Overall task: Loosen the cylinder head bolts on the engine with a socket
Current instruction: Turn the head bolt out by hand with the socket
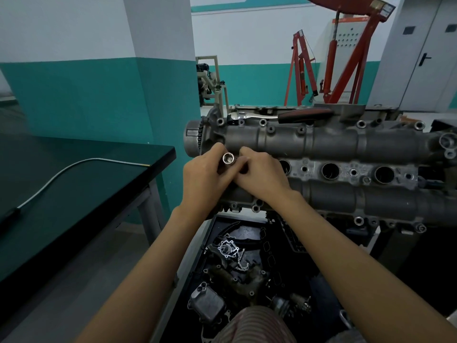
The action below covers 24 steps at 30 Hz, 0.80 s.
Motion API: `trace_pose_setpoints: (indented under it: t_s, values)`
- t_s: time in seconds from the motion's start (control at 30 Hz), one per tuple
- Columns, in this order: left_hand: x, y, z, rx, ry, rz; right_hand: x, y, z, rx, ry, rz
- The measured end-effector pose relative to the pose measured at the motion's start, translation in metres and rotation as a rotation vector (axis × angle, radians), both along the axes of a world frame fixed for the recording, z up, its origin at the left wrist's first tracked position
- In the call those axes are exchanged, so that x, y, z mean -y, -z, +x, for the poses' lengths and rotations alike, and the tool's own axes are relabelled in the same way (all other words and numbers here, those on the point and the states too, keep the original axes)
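The grey engine cylinder head (333, 142) stretches from the middle to the right, with round plug wells and bolt holes along its top. My left hand (202, 177) grips a shiny metal socket (228, 158), its open end facing up, at the head's left end. My right hand (262, 174) is right beside it, fingers curled onto the socket's side and the head beneath. A ratchet wrench (284, 115) with a dark red handle lies along the far edge of the head, untouched.
A dark green table (74, 184) with a metal hose (61, 174) stands to the left. Below the engine, a black tray (247, 268) holds several loose engine parts. A red engine hoist (333, 70) stands at the back, beside a grey door (425, 58).
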<state>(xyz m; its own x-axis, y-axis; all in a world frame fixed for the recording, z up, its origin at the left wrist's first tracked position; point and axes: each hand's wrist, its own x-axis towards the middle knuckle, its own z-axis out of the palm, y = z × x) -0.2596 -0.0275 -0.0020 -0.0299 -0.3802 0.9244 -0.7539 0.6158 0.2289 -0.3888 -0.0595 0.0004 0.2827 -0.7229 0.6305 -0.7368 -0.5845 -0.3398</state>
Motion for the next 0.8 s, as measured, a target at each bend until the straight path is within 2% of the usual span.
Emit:
trace_pose_setpoints:
  t_s: [0.3,0.53,0.67,0.8]
  values:
    - [-0.004,0.000,0.007,0.118,0.073,0.032,0.000,0.002,-0.001,-0.041,0.019,0.014]
    - [0.000,0.001,-0.002,-0.012,-0.022,0.034,0.002,0.003,-0.001,0.034,0.005,0.035]
    - [0.000,0.001,-0.003,0.035,-0.061,-0.015,0.002,0.004,-0.002,0.061,0.003,0.047]
    - [-0.002,0.002,0.002,0.078,-0.001,-0.012,0.003,0.004,-0.001,0.015,0.020,0.025]
